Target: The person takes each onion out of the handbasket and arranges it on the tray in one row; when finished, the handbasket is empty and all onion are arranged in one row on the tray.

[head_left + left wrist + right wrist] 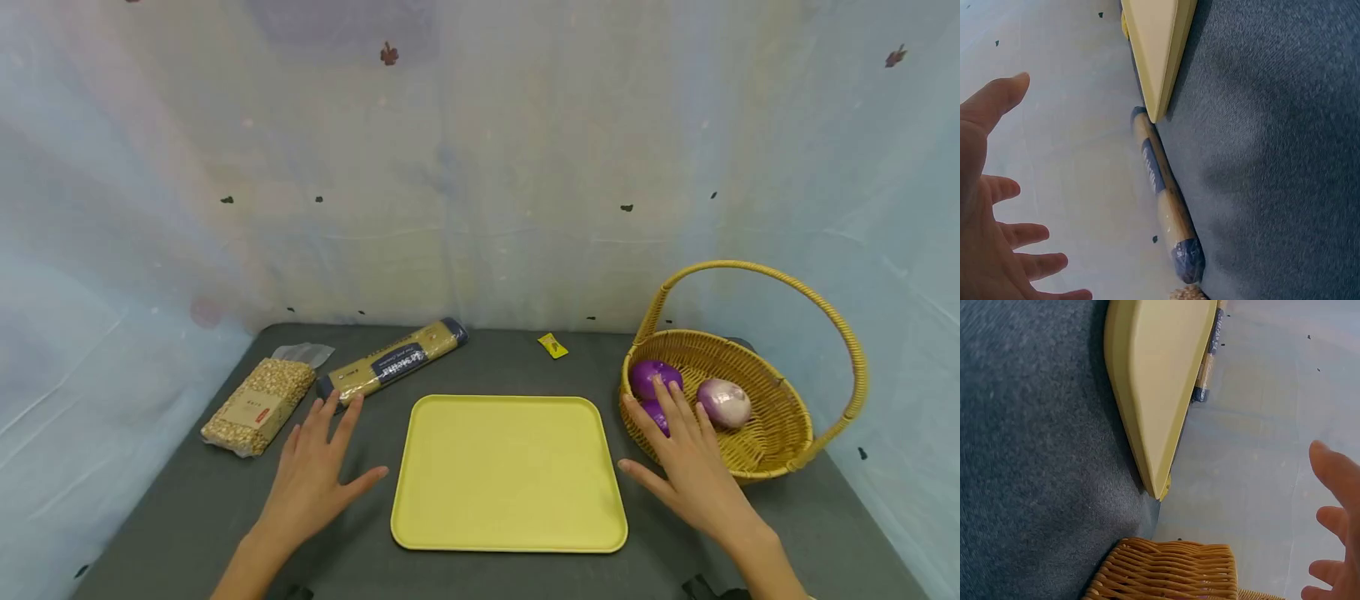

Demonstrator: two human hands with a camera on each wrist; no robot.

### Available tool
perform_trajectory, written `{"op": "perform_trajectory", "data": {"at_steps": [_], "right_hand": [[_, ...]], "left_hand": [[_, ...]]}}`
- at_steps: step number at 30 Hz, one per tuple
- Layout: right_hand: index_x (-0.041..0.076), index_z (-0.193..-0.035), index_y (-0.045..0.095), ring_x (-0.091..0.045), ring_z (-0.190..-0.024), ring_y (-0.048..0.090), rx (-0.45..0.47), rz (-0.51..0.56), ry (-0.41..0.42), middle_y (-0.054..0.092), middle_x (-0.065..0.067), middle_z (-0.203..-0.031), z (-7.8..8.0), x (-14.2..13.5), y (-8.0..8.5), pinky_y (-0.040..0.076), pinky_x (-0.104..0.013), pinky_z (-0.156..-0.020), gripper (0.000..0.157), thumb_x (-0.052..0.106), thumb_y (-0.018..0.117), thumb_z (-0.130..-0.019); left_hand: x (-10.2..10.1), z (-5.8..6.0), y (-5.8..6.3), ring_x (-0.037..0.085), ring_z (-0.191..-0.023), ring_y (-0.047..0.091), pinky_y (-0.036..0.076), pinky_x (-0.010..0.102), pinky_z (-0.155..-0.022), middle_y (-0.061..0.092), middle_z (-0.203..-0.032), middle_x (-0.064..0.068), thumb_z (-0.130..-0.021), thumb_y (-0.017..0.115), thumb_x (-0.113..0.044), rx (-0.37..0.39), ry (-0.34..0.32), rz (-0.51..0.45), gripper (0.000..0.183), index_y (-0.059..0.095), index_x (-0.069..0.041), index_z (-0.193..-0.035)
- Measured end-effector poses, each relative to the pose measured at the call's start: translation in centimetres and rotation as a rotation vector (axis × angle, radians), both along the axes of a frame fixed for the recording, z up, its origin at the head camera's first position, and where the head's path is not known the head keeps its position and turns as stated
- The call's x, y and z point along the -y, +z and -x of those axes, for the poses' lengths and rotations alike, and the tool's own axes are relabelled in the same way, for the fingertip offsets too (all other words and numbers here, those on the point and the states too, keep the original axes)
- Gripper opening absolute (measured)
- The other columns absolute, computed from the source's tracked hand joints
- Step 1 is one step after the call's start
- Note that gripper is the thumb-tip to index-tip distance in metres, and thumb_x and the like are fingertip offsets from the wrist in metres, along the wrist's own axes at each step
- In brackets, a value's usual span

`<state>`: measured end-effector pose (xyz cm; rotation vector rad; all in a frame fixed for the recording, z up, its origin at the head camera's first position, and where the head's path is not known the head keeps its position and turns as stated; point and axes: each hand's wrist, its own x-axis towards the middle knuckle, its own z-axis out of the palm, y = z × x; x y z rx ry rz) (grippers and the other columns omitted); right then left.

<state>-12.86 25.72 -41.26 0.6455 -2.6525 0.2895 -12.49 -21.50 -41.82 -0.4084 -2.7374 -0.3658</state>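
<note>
My left hand (311, 475) hovers over the dark table with fingers spread, holding nothing. Just beyond its fingertips lie a bag of pale beans or grains (262, 402) and a long pack of pasta (397, 360). Between both hands a yellow rectangular tray (510, 473) lies flat. My right hand (690, 467), also spread and holding nothing, overlaps the near left side of a wicker basket (780, 417) in the head view. Inside the basket are purple onions, one paler onion (723, 403) and two darker ones, the upper being a deep purple onion (654, 377); fingers partly hide them.
A small yellow packet (553, 345) lies behind the tray, near the table's back edge. The basket's tall arched handle (757, 268) rises over the right side. A pale curtain (480, 167) hangs behind and along both sides of the grey table (510, 575).
</note>
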Motion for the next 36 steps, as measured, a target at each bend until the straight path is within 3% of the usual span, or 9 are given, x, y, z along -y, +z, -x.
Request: {"op": "perform_trajectory", "data": {"at_steps": [8,15,22,26,30,36], "right_hand": [[0.018,-0.147,0.031,-0.038,-0.14,0.01,-0.021,0.074,0.028,0.017,-0.02,-0.151,0.3,-0.6,0.1,0.007,-0.058,-0.113,0.081,0.036,0.072,-0.079],[0.017,-0.146,0.033,-0.045,-0.13,0.029,-0.038,0.145,0.031,0.028,-0.023,-0.146,1.0,-1.1,0.3,0.027,-0.064,-0.103,0.082,0.029,0.075,-0.077],[0.015,-0.144,0.035,-0.042,-0.129,0.031,-0.035,0.254,0.052,0.028,-0.02,-0.147,1.5,-1.6,0.2,0.034,-0.064,-0.095,0.077,0.021,0.075,-0.078],[0.016,-0.144,0.036,-0.04,-0.128,0.032,-0.018,0.3,0.045,0.029,-0.018,-0.146,1.7,-1.8,0.5,0.038,-0.065,-0.09,0.076,0.016,0.074,-0.079],[0.016,-0.144,0.036,-0.038,-0.127,0.033,-0.016,0.322,0.045,0.031,-0.018,-0.144,1.7,-1.8,0.9,0.041,-0.064,-0.088,0.077,0.014,0.074,-0.078],[0.012,-0.143,0.036,-0.04,-0.125,0.035,-0.051,0.317,0.06,0.032,-0.02,-0.143,1.9,-2.0,1.1,0.042,-0.063,-0.085,0.077,0.01,0.074,-0.077]], "left_hand": [[-0.2,0.2,-0.5,0.048,-0.126,0.034,0.04,0.067,-0.083,0.03,-0.144,0.025,-0.071,0.076,-0.049,-0.048,-0.026,-0.053,0.103,0.016,-0.02,-0.151],[-0.6,0.4,-1.0,0.043,-0.118,0.042,0.045,0.06,-0.081,0.035,-0.139,0.022,-0.078,0.074,-0.039,0.023,-0.066,-0.202,0.097,0.013,-0.021,-0.151],[-1.1,0.6,-1.8,0.039,-0.114,0.047,0.048,0.056,-0.081,0.042,-0.13,0.022,-0.078,0.074,-0.035,0.061,-0.089,-0.262,0.095,0.015,-0.018,-0.151],[-1.4,0.8,-2.3,0.032,-0.102,0.055,0.053,0.039,-0.071,0.042,-0.13,0.019,-0.078,0.075,-0.031,0.096,-0.093,-0.3,0.093,0.018,-0.017,-0.15],[-1.7,0.9,-2.7,0.023,-0.086,0.056,0.049,0.021,-0.054,0.043,-0.125,0.019,-0.078,0.076,-0.028,0.157,-0.094,-0.364,0.091,0.02,-0.016,-0.149],[-2.0,1.3,-3.2,0.019,-0.08,0.052,0.048,0.019,-0.052,0.046,-0.115,0.019,-0.077,0.077,-0.023,0.203,-0.095,-0.425,0.089,0.023,-0.011,-0.148]]}}
